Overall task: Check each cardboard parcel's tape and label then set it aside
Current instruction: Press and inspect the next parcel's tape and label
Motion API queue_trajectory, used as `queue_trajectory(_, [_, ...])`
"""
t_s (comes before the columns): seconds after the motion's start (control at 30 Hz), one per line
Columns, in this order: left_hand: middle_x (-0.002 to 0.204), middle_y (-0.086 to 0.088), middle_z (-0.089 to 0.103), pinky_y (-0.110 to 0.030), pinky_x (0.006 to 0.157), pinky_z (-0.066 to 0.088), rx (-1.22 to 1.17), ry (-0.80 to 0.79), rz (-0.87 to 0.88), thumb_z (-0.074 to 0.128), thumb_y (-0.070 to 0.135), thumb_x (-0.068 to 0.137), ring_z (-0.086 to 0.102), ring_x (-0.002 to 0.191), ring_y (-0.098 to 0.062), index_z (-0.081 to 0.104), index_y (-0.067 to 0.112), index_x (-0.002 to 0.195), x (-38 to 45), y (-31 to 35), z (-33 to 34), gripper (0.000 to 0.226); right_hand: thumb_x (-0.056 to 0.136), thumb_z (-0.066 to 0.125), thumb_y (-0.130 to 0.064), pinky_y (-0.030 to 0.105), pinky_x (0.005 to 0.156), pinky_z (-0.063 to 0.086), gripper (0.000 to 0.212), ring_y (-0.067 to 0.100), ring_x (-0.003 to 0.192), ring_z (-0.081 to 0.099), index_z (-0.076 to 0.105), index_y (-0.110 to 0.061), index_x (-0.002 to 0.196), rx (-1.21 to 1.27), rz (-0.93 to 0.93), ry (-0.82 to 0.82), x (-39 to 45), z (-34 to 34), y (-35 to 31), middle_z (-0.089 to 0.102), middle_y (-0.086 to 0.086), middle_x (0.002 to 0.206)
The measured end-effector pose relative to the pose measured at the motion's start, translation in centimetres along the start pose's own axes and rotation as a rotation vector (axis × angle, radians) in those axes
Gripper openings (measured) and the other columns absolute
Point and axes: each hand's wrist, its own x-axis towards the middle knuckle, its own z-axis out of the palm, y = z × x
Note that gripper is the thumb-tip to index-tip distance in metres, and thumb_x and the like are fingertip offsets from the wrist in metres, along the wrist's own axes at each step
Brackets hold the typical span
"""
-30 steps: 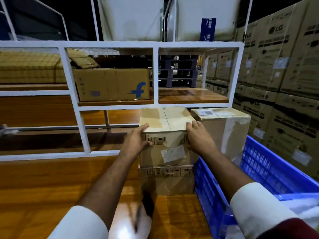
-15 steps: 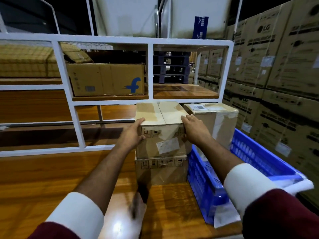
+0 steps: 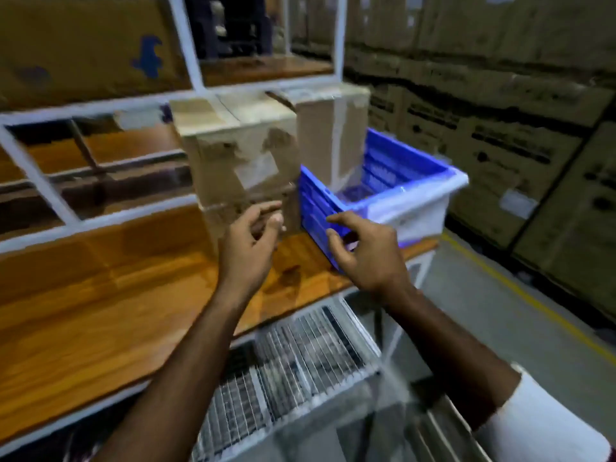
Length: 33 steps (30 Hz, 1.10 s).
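Two cardboard parcels stand stacked on the wooden table (image 3: 100,295); the upper parcel (image 3: 240,148) has taped top flaps and a white label on its front, and the lower parcel (image 3: 233,218) is partly hidden behind my left hand. My left hand (image 3: 253,238) hovers in front of the stack with fingers curled and apart, holding nothing. My right hand (image 3: 363,251) is in front of the blue crate (image 3: 393,168), fingers spread and empty. A third taped parcel (image 3: 333,128) stands in the crate. The frame is motion-blurred.
A white metal shelf frame (image 3: 186,45) rises behind the table, with a brown box bearing a blue logo (image 3: 83,51) on it. Large stacked cartons (image 3: 500,105) line the right wall. A wire mesh rack (image 3: 293,371) sits below the table edge, beside grey floor with a yellow line (image 3: 533,305).
Both hands have let go of the upper parcel and pulled back toward me. The view has swung down and to the right, bringing the table edge, wire rack and floor into sight.
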Motion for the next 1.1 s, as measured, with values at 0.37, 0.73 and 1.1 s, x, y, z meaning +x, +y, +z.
queue_trajectory(0.37, [0.097,0.004,0.074,-0.042,0.083,0.058,0.168,-0.646,-0.214,0.053,0.048,0.087,0.071,0.091,-0.012,0.066,0.027,0.114,-10.1,-9.8,18.8,0.036,0.097,0.054,-0.037,0.031,0.076,0.057,0.03,0.01,0.075,0.072,0.068,-0.018,0.115,-0.179,0.794,0.06,-23.1,-11.3,13.6,0.075,0.001,0.1])
queue_trajectory(0.73, [0.104,-0.016,0.071,-0.041,0.086,0.052,0.738,-1.29,-0.032,0.05,0.033,0.097,0.065,0.099,-0.036,0.055,0.02,0.13,-15.7,-20.6,45.5,0.036,0.097,0.054,-0.034,0.041,0.082,0.054,0.036,0.035,0.097,0.067,0.059,-0.015,0.127,-0.285,1.463,-0.04,-39.4,-17.2,35.4,0.074,0.013,0.105])
queue_trajectory(1.1, [0.128,-0.022,0.059,-0.045,0.097,0.046,1.004,-1.463,-0.194,0.052,0.035,0.097,0.055,0.117,-0.042,0.04,0.013,0.141,-21.6,-33.5,63.8,0.05,0.097,0.036,-0.045,0.042,0.078,0.048,0.048,0.043,0.093,0.063,0.061,-0.005,0.105,-0.311,1.717,-0.234,-50.4,-17.0,51.8,0.067,0.024,0.098])
